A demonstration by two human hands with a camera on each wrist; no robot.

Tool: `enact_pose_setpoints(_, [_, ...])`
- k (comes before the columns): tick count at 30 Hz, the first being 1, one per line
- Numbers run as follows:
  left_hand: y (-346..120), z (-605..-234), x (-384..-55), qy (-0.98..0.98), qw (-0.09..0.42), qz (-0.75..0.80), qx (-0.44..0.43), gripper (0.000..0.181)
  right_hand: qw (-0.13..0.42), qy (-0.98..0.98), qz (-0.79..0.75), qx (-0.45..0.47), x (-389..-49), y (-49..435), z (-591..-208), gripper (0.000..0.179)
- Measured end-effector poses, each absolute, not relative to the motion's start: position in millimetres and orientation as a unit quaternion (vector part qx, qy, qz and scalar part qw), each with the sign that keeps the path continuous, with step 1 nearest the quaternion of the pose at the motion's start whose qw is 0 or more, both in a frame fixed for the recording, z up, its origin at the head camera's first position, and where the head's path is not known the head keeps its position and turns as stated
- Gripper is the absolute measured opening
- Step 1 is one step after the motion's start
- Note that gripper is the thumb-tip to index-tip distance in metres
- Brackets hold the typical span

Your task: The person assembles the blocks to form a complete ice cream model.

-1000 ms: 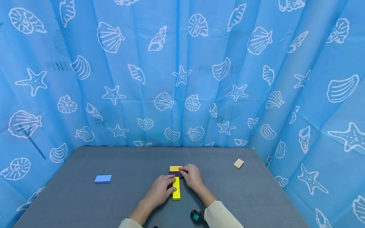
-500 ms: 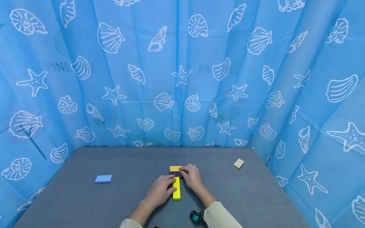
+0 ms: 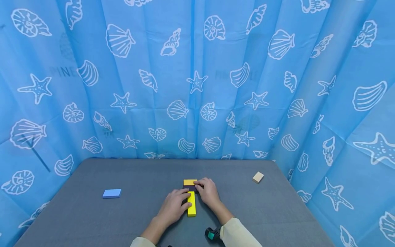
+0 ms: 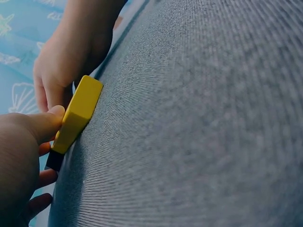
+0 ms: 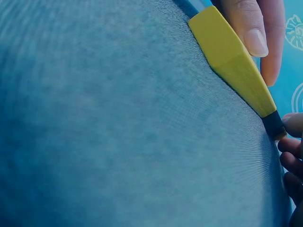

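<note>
In the head view, my left hand (image 3: 174, 205) reaches in from the left, its thumb on a long yellow block (image 3: 191, 204) and its index fingertip at that block's far end. A dark block (image 3: 189, 188) lies crosswise just beyond, with an orange block (image 3: 190, 182) behind it. My right hand (image 3: 209, 192) rests thumb and index fingertips at the right end of the dark and orange blocks. Both wrist views show the yellow block (image 4: 78, 113) flat on the cloth with the dark block (image 5: 273, 125) at its end. Several of the left fingertips are partly hidden.
To the left on the grey table (image 3: 139, 175) lies a blue block (image 3: 112, 193). A pale wooden block (image 3: 258, 177) sits near the right edge. A black device with a green patch (image 3: 211, 234) shows by the right sleeve. Behind hangs a blue shell-print curtain (image 3: 197, 103).
The yellow block's near end has shifted very slightly to the right, with the left thumb on it. Both hands otherwise keep their places.
</note>
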State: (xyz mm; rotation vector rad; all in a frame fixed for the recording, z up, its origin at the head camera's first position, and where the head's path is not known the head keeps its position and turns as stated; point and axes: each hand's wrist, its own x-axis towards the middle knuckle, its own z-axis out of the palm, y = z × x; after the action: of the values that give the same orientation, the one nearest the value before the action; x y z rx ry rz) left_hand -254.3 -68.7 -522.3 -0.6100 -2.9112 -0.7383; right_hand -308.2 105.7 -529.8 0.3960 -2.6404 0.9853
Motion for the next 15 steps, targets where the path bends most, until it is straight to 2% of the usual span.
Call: enact_pose_setpoints(15, [-68.9, -522.1, -256.2, -0.945, 0.035, -0.257, -0.199, 0.041, 0.151, -0.916, 0.340, 0.149, -309.1, 106.6, -531.0, 0.013])
